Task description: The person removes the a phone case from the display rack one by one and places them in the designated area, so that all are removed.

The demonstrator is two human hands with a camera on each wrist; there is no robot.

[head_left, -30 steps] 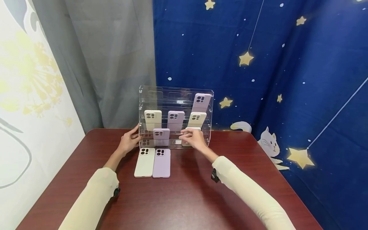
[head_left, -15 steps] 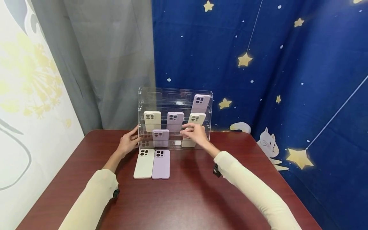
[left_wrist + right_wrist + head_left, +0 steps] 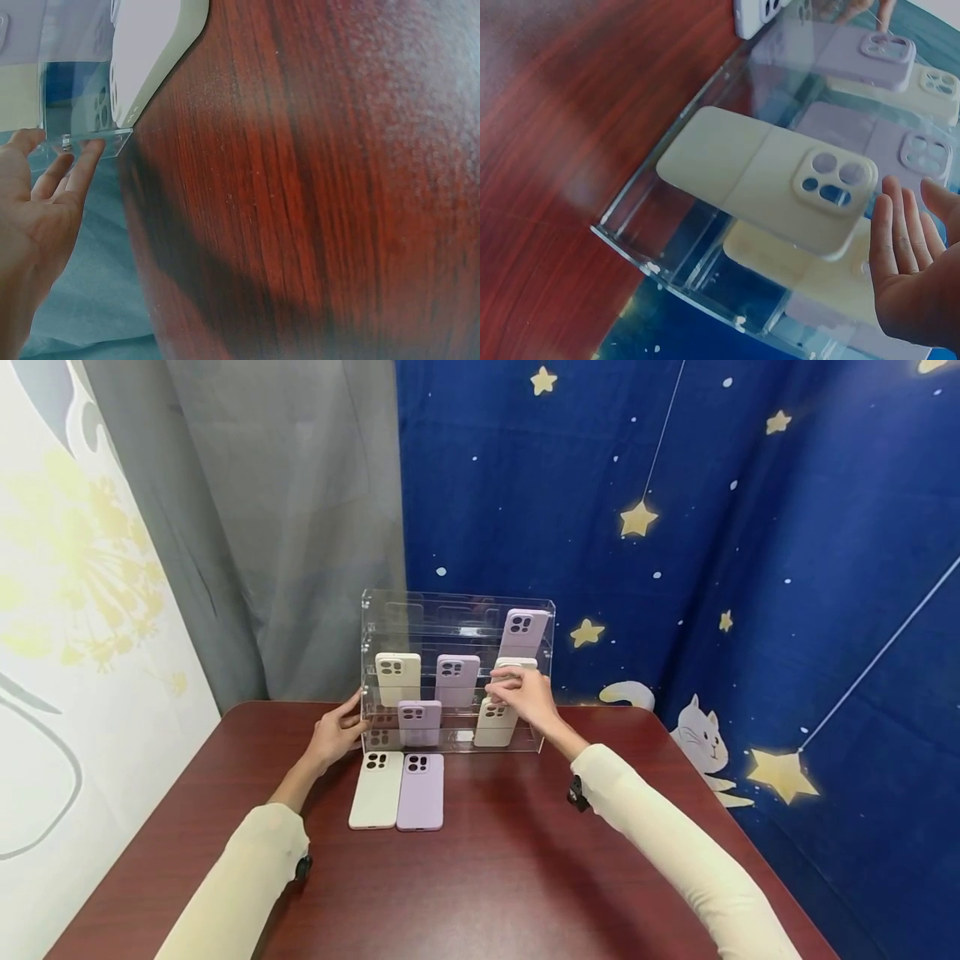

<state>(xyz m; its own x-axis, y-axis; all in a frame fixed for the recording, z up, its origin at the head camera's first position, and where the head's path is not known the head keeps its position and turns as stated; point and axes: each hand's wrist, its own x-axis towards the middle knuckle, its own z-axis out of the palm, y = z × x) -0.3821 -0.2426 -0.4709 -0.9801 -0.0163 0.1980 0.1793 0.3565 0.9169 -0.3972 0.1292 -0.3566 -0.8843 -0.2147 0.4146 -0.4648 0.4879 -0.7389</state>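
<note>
A clear acrylic tiered stand (image 3: 442, 597) holds several cream and lilac phone cases. My left hand (image 3: 335, 737) touches its left side; in the left wrist view, the extended fingers (image 3: 88, 159) meet the clear panel's edge. My right hand (image 3: 527, 697) is in front of the right column and holds nothing. Its fingers overlap an upper cream phone case (image 3: 517, 662). Just below leans another cream phone case (image 3: 495, 728) in the bottom tier. The right wrist view shows straight right fingers (image 3: 885, 240) beside the camera end of this cream phone case (image 3: 735, 169).
A white phone case (image 3: 375, 797) and a lilac phone case (image 3: 422, 797) lie side by side on the dark red table (image 3: 480, 893), before the stand's left half. Curtains, grey (image 3: 292, 527) and blue (image 3: 540, 485), hang behind.
My right hand has moved up and to the right, away from the bottom-tier cream phone case, which shows more now. My left hand stays at the stand's left side.
</note>
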